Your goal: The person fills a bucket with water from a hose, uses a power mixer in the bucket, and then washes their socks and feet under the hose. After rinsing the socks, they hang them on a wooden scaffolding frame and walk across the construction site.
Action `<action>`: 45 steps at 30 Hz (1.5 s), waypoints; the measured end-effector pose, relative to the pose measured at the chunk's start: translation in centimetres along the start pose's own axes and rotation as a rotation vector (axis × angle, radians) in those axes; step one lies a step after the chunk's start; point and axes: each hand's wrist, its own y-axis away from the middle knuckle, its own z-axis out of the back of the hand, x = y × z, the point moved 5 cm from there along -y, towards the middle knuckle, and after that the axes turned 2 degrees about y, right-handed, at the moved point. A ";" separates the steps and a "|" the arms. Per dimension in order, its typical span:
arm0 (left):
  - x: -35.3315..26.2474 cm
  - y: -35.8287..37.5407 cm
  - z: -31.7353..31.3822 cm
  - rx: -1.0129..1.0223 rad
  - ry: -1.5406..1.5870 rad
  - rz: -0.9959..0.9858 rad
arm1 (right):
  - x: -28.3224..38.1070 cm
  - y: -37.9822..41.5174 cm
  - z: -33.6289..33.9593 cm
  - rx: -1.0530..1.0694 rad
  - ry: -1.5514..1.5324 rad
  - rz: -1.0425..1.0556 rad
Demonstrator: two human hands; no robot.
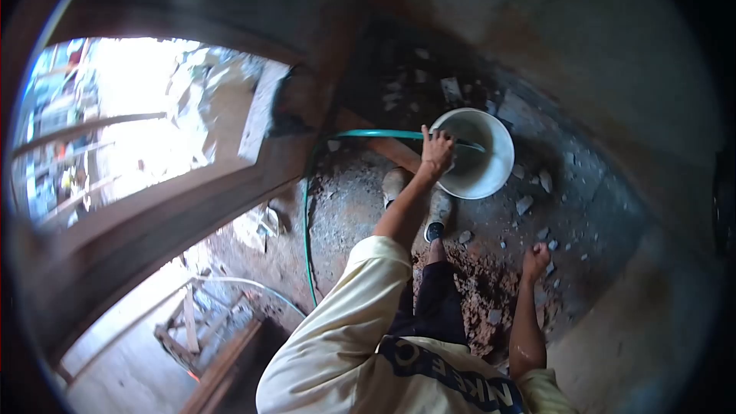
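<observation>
The person stood bent over a white bucket (491,172) that sat on the rough ground at the far side of the room, among small stones and pieces of rubble (529,203). The left hand (437,152) rested on the near-left rim of the bucket, at the place where a green hose (368,135) came over the edge. The fingers were curled there and seemed to press the hose end against the rim, though I could not tell if they closed fully around it. The hose ran from the bucket to the left, then bent and came down toward the near side along the ground.

The right hand (535,261) hung free on the right, well apart from the bucket, loosely half-closed and holding nothing.

Inside, the bucket looked mostly pale and dry; I could not see a water level, so in my judgement the filling was only at its beginning. The hose was already placed, and the rest was still to do.
</observation>
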 end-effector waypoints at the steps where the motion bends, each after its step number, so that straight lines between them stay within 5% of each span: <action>1: 0.2 -0.1 0.5 -0.036 -0.013 0.035 | 0.5 0.0 0.2 0.025 -0.001 0.033; 7: 3.8 -1.4 2.9 0.018 0.057 0.142 | 0.6 -0.4 1.2 0.092 -0.255 0.202; 9: 4.7 -1.2 4.1 -0.001 0.176 0.136 | -1.3 -1.3 1.6 0.283 -0.195 0.150; 15: 7.0 7.1 6.0 -0.208 0.517 0.199 | -0.6 -2.1 2.1 0.342 -0.303 -0.014; 17: 8.1 13.5 6.1 -0.352 0.657 0.337 | 2.2 -2.1 2.3 0.315 0.378 0.090; 19: 9.5 21.4 6.7 -0.475 0.894 0.469 | 5.8 -2.5 2.0 0.429 0.544 0.236; 21: 12.0 30.5 2.6 -0.448 0.910 0.799 | 6.2 -5.0 -0.5 0.524 0.653 -0.058; 22: 12.6 35.5 1.5 -0.487 1.094 1.027 | 8.3 -4.9 -2.3 0.500 0.675 0.230; 23: 13.3 40.4 0.2 -0.475 0.933 1.160 | 10.9 -4.6 -3.9 0.469 0.687 0.519; 25: 14.8 50.6 -4.1 -0.339 0.804 1.349 | 21.9 -1.2 -4.6 0.242 0.595 0.630; 28: 13.8 59.3 -3.1 -0.265 0.737 1.519 | 32.6 0.1 -11.8 0.508 0.068 0.849; 31: 13.4 61.0 -2.6 -0.389 0.910 1.562 | 46.0 5.6 -21.9 0.583 -0.068 1.234; 34: 11.5 59.8 -2.9 -0.452 1.397 1.491 | 57.4 10.0 -30.3 0.550 -0.034 1.588; 37: 7.9 60.5 -2.5 -0.446 1.531 1.517 | 62.5 10.9 -37.9 0.287 0.217 1.936; 41: 1.7 65.1 -4.8 -0.334 1.573 1.720 | 64.3 10.2 -42.2 0.545 0.797 1.829; 45: -2.7 66.5 -4.9 -0.320 1.658 1.873 | 63.3 9.7 -40.3 0.848 0.730 1.745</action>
